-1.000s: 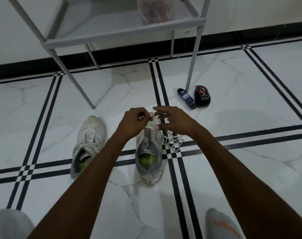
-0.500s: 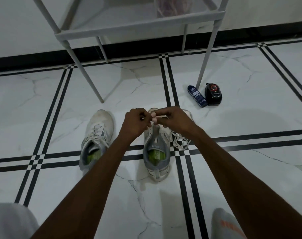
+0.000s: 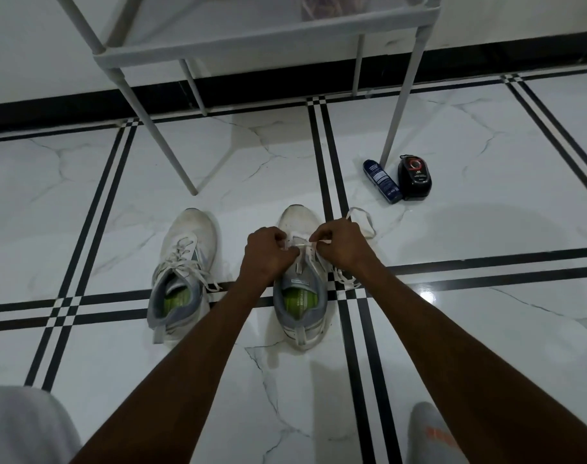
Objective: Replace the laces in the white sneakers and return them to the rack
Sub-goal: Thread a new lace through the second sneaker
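Two white sneakers with green insoles stand on the tiled floor, toes pointing away from me. The left sneaker [image 3: 181,272] is laced, with loose ends trailing. Over the front eyelets of the right sneaker [image 3: 300,296], my left hand [image 3: 268,252] and my right hand [image 3: 342,244] each pinch a white lace [image 3: 360,219]. The lace runs between my fingers across the shoe and loops out on the floor to the right. The grey metal rack [image 3: 252,38] stands behind the shoes.
A blue tube [image 3: 382,181] lies beside a black shoe-polish container [image 3: 414,177] at the rack's right front leg. A pinkish bag [image 3: 329,8] sits on the rack shelf. My knees in grey fabric show at the bottom corners.
My hands have dropped from above the right sneaker down onto its front eyelets, with fingers closing on the lace. The view has shifted, so the shoes sit further right in the frame.
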`<act>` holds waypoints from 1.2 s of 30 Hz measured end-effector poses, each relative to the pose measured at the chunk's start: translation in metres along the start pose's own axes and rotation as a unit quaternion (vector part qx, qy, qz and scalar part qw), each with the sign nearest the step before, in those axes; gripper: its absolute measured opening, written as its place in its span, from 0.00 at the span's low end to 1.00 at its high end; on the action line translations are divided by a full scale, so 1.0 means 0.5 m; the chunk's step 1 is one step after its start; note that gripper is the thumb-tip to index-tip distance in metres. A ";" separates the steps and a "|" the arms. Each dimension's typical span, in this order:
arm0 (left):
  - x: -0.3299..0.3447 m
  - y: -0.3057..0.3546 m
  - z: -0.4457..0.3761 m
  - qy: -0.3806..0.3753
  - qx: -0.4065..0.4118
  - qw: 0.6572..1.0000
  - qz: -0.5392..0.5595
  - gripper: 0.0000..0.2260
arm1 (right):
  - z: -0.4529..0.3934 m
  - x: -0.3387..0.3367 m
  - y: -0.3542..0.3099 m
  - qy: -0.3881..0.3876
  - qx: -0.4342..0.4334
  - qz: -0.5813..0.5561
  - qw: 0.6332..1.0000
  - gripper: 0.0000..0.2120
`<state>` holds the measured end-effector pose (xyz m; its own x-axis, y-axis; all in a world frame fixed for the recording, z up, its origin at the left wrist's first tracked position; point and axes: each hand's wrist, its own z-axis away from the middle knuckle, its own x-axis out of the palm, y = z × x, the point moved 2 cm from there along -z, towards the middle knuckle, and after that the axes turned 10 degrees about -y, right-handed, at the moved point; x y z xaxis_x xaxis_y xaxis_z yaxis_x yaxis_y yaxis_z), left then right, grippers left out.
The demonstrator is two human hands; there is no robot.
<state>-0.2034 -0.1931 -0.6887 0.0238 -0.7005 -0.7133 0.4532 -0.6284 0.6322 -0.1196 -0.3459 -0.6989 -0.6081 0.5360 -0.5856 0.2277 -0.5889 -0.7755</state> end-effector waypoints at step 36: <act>-0.055 -0.058 0.020 0.135 -0.082 0.967 0.200 0.09 | 0.004 0.088 0.014 0.001 0.031 -0.029 0.999 0.09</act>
<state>-0.2259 -0.1590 -0.6843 0.4474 -0.7490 -0.4887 0.4950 -0.2477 0.8328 -0.1461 -0.3275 -0.7296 -0.6180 0.5716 -0.5398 0.1439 -0.5928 -0.7924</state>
